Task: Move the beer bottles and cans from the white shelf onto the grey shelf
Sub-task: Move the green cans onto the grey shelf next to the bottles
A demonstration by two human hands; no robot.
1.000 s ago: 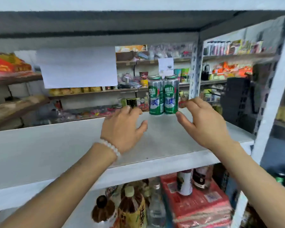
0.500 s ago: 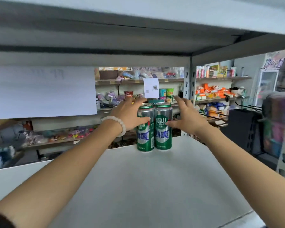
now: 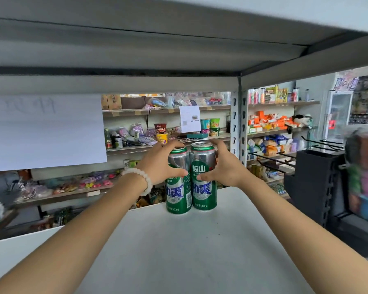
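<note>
Two tall green and silver beer cans stand side by side at the far edge of a pale shelf board (image 3: 191, 247). My left hand (image 3: 159, 164) grips the left can (image 3: 179, 194), thumb across its front and fingers behind its top. My right hand (image 3: 223, 166) grips the right can (image 3: 203, 192) the same way from the right. Both cans stand upright and touch each other. A white bead bracelet is on my left wrist.
Another shelf board (image 3: 157, 39) hangs low overhead. A perforated upright post (image 3: 238, 128) stands just right of the cans. A white paper sheet (image 3: 45, 132) hangs at the left. Stocked store shelves (image 3: 166, 132) fill the background, and a black rack (image 3: 314, 183) stands at right.
Both hands have reached forward and closed round the two cans, which they only flanked a second ago. The view has moved closer to the shelf.
</note>
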